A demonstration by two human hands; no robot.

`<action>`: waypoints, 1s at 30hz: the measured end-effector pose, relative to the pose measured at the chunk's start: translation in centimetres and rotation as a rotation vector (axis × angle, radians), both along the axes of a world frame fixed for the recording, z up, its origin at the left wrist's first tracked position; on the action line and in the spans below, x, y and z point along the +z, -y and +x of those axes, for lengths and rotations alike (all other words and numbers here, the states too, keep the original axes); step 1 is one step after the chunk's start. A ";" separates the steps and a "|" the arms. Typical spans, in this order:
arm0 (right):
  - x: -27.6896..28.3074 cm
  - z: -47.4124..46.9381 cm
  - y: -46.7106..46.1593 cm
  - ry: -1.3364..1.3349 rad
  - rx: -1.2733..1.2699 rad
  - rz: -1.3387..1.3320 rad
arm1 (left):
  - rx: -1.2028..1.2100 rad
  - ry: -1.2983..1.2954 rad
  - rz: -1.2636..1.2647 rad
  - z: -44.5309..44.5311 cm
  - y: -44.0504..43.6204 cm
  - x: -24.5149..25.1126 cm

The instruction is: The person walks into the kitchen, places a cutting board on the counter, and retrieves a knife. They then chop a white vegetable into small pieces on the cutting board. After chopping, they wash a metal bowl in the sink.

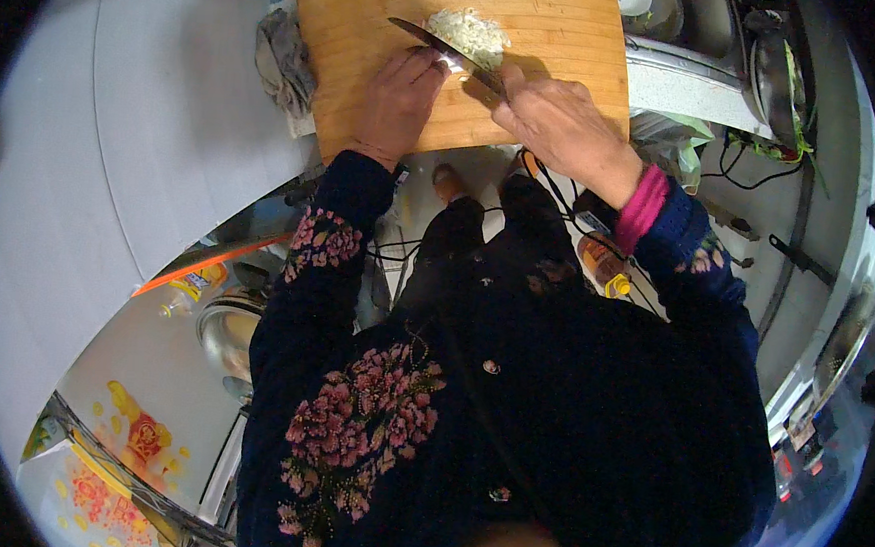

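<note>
A wooden cutting board (356,5) lies before me with a small heap of finely chopped white vegetable (471,33) near its middle. My right hand (567,123) grips a kitchen knife (440,44) by the handle, and its dark blade points up and to the left. The blade crosses the board just in front of the heap. My left hand (403,95) rests on the board with fingers curled against the near side of the blade. Under those fingertips is a white vegetable piece (450,64), mostly hidden by the hand and blade.
A crumpled grey cloth (286,65) lies against the board's left edge. To the right hangs a plastic bag (671,141) near black cables (751,176). On the floor stands a bottle with a yellow cap (605,263). A metal pot (231,328) is at lower left.
</note>
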State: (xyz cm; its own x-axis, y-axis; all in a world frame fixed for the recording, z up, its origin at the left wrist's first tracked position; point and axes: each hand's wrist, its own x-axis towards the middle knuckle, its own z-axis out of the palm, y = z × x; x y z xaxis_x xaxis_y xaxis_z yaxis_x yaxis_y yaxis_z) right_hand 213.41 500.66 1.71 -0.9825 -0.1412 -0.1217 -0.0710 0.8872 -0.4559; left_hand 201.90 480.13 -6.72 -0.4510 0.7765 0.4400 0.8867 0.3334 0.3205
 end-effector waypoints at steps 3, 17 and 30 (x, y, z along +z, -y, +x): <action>0.4 0.7 -0.3 0.023 0.025 -0.053 | -0.002 0.018 0.015 0.0 -0.1 -0.5; -2.2 -2.4 2.0 0.022 -0.041 -0.010 | 0.163 0.090 0.159 0.3 -0.7 -0.5; -2.6 -2.5 1.4 0.060 -0.067 0.000 | 0.146 0.011 0.148 0.6 -0.2 0.1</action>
